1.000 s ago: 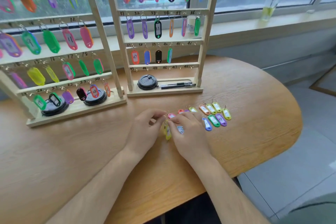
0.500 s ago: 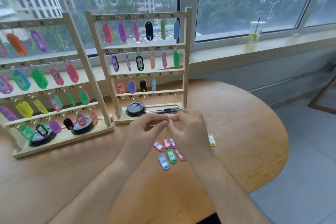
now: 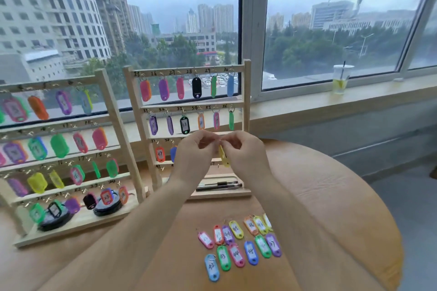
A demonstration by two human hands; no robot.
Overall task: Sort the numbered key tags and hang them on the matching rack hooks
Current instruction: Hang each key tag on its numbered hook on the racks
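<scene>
Yellow key tag (image 3: pixel 223 156) pinched by its ring between left hand (image 3: pixel 195 149) and right hand (image 3: pixel 246 151), raised before right-side rack (image 3: pixel 247 101), loose tags (image 3: pixel 238 242) on table (image 3: pixel 331 196) nearer the person than that rack.

The racks (image 3: pixel 247 101) are made of pale, matt bare wood with small shiny metal hooks (image 3: pixel 233 69). The loose tags (image 3: pixel 223 257) and the yellow tag (image 3: pixel 223 156) are seen as glossy coloured plastic, white paper labels being set in the loose ones. The table (image 3: pixel 331 196) is finished in smooth wood grain with a soft sheen.
</scene>
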